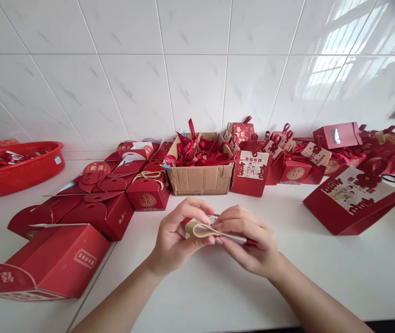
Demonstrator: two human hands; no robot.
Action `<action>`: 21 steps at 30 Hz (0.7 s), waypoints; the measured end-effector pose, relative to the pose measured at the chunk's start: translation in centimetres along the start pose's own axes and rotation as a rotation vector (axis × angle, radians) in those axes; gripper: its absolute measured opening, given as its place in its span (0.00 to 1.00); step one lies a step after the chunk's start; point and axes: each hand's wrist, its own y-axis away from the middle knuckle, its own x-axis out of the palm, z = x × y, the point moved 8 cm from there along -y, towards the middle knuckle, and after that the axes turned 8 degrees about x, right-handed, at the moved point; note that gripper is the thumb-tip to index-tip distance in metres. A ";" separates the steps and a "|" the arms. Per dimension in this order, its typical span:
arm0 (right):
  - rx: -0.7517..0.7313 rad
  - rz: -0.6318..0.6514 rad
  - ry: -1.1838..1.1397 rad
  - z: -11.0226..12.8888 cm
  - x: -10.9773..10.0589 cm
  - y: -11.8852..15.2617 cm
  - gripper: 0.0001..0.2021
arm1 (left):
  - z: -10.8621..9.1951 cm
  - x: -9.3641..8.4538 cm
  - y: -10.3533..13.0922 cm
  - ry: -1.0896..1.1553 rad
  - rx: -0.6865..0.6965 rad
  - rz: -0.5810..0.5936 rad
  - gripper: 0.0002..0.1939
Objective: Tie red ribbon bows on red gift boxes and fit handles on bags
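Note:
My left hand (179, 233) and my right hand (251, 236) meet low over the white table. Between them they pinch a folded strip (197, 229), cream on its outer side, bent into a loop at the left. Left thumb and fingers are around the loop; the right thumb and fingers press the folded part flat. Behind it shows a bit of a red and white printed piece, mostly hidden by my fingers, so I cannot tell if it is joined to the strip. A cardboard box (200, 180) full of red ribbons stands just beyond.
Red gift boxes (93, 212) crowd the left, with a red plastic basin (20, 171) behind. A red bag-shaped box (332, 212) with a printed tag lies at right. More red boxes (294, 173) line the tiled wall (197, 83). A black ring (391, 178) lies far right.

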 end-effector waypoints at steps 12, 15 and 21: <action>0.533 -0.425 0.137 -7.3 -5.0 1.2 0.05 | 11.4 -1.3 2.8 -0.157 -0.412 -0.180 0.23; 0.602 -0.525 0.194 -8.1 -6.9 1.5 0.08 | 11.7 -1.4 2.8 -0.175 -0.441 -0.166 0.22; 0.642 -0.693 0.408 -7.4 -12.8 4.2 0.11 | 11.4 -1.0 3.0 -0.204 -0.486 -0.105 0.21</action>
